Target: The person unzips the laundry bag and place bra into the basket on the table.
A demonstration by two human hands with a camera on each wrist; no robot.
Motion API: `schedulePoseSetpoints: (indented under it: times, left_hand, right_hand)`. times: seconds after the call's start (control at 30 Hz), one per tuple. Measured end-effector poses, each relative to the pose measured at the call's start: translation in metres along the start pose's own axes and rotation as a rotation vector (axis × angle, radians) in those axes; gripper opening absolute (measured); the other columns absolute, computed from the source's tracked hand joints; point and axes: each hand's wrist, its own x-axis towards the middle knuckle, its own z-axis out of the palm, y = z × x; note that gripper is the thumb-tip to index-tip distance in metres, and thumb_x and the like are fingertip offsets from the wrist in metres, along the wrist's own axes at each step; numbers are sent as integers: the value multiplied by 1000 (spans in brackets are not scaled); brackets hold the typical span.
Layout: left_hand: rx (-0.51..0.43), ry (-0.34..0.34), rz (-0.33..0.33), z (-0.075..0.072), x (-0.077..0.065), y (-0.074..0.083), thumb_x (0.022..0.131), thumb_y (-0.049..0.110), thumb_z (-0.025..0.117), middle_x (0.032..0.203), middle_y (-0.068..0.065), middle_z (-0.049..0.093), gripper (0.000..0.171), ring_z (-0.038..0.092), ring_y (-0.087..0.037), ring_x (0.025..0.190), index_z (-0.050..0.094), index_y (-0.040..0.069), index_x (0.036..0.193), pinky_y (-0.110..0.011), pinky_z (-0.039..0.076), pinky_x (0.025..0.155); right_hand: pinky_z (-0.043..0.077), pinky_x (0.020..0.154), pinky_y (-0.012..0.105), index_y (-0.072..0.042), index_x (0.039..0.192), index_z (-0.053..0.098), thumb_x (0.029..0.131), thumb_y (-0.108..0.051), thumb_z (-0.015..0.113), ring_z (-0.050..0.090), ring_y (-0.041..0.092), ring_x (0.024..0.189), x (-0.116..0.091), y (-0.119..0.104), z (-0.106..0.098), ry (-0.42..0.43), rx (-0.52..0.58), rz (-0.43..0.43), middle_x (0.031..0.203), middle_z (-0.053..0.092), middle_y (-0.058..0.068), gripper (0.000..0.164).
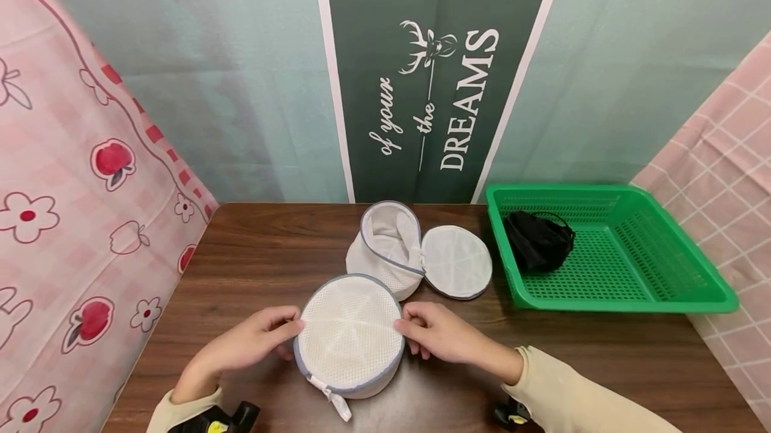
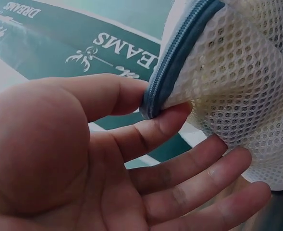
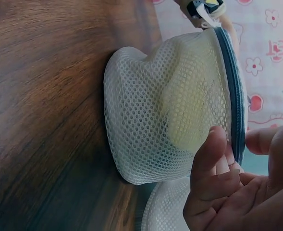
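Brown tabletop (image 1: 259, 252) bears white mesh bags (image 1: 351, 332) between pink cloths (image 1: 54, 172).

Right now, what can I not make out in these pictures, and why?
Head view: contents of the round white mesh bag with blue zipper, hidden by its mesh.
Right wrist view: identity of the pale yellow shape inside, blurred by mesh.
Right wrist view: part of the open white mesh bag, cut off by bottom edge.
Head view: inside of the black fabric bundle, hidden by its cloth.

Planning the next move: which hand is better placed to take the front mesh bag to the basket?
Probably the right hand: it pinches the front mesh bag on the side nearer the green basket.
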Motion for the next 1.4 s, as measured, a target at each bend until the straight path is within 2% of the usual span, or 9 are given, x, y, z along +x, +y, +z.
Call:
schedulePoseSetpoints:
  times: [0.17,0.3,0.5,0.63,0.77,0.9,1.13,1.4]
  left_hand:
    - [11,-5,-22,6,6,4,109,15,47,84,-5,49,23,68,-13,82,53,3,91,-39,62,71]
    - [-13,1,-32,13,13,6,109,17,48,84,-5,46,23,66,-14,82,53,3,91,-40,62,72]
    - [-43,10,-49,20,23,8,109,18,50,82,-4,44,25,64,-20,80,53,2,91,-46,62,72]
    - [-41,16,-55,24,28,10,109,21,49,83,-6,47,26,66,-26,78,54,2,91,-46,62,71]
    - [-42,57,-49,28,33,11,109,21,49,80,-7,47,29,69,-35,73,51,1,88,-45,62,69]
    - [-55,109,-43,33,38,11,109,21,50,77,-8,46,31,70,-41,70,49,0,86,-47,62,66]
    - [-73,163,-25,41,42,9,108,18,51,78,-7,47,24,69,-41,66,56,0,92,-46,62,64]
    - [-71,198,-68,41,39,6,108,18,51,85,-9,54,23,68,-37,66,60,-1,99,-45,62,64]
  right_hand:
    - [45,48,23,-11,77,56,103,-27,61,58,17,47,-5,3,-6,0,-4,12,63,62,0,30]
    - [45,49,23,-9,77,56,103,-25,61,56,13,48,-9,5,-12,2,9,25,63,62,3,30]
    - [47,49,24,-7,76,55,102,-24,62,58,22,48,-15,9,-19,13,20,40,63,62,10,32]
    - [48,49,25,-5,76,55,103,-24,61,57,17,49,-17,12,-23,26,30,50,63,61,6,33]
    - [51,50,31,-5,76,55,104,-24,60,55,13,50,-17,16,-27,46,27,55,64,60,2,33]
    - [52,51,33,-5,77,56,104,-24,60,55,12,50,-16,18,-31,72,19,63,64,59,3,33]
    - [51,51,34,-5,78,57,104,-24,60,54,13,50,-16,24,-36,109,3,70,65,59,5,32]
    - [52,52,37,-5,78,57,104,-24,60,54,12,50,-15,26,-35,111,6,63,64,58,3,32]
